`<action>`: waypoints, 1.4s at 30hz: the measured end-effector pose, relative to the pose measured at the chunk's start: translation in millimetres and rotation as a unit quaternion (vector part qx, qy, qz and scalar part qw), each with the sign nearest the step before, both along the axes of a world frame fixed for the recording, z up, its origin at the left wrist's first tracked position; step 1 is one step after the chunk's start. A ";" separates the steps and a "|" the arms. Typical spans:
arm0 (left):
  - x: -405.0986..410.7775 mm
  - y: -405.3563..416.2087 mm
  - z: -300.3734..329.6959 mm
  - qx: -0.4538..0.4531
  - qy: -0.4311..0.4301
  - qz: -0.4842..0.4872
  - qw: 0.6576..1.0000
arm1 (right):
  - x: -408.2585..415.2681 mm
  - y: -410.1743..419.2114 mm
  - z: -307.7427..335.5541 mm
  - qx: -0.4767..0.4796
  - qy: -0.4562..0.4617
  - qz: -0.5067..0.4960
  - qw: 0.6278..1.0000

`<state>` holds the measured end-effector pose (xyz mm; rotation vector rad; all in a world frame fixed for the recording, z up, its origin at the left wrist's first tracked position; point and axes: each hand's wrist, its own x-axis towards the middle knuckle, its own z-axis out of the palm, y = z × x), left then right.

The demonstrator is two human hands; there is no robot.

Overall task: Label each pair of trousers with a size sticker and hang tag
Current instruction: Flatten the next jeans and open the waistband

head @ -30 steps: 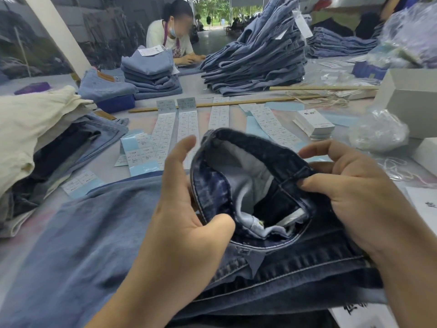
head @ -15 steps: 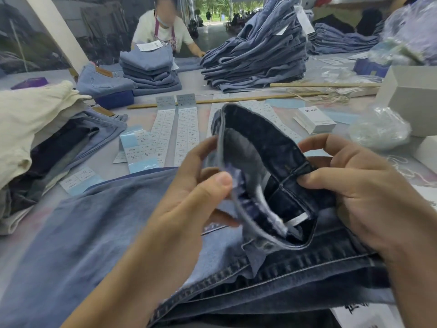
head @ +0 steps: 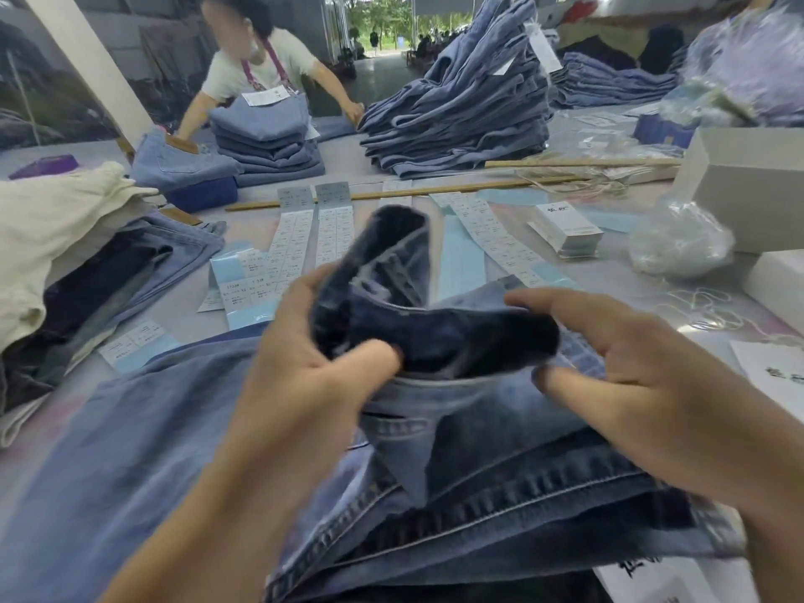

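Turning over the dark blue denim trousers' waistband [head: 417, 324]: left hand [head: 304, 367] pinches it, right hand [head: 644, 376] relaxed, prob. just touching. Next: pick sticker off white size-sticker strips [head: 296, 241].

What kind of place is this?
Probably a clothing factory's packing room: tall stacks of folded jeans, strips of size stickers on the table, and a pile of hang tags.

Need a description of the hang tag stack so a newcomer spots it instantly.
Start at the big white box on the table's right side. Just left of it, beside a crumpled clear plastic bag, sits the stack of hang tags. Unlike the flat sticker strips nearby, it is a thick white block of cards.
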<state>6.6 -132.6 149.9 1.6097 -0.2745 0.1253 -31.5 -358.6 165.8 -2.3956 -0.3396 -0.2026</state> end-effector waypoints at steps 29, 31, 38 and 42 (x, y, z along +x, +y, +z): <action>-9.1 5.9 6.6 0.077 0.057 0.013 0.995 | 7.5 34.5 -15.7 0.266 0.031 -0.030 0.963; -8.6 6.6 4.2 0.009 0.080 0.016 0.997 | 4.4 33.1 -14.8 0.265 0.029 -0.040 0.963; -5.8 13.2 -5.4 -0.075 0.114 -0.001 0.991 | -1.8 35.0 -11.7 0.268 0.017 -0.034 0.963; -5.4 21.1 -4.9 0.005 0.077 -0.080 0.994 | -11.0 41.1 -7.5 0.224 0.009 0.058 0.973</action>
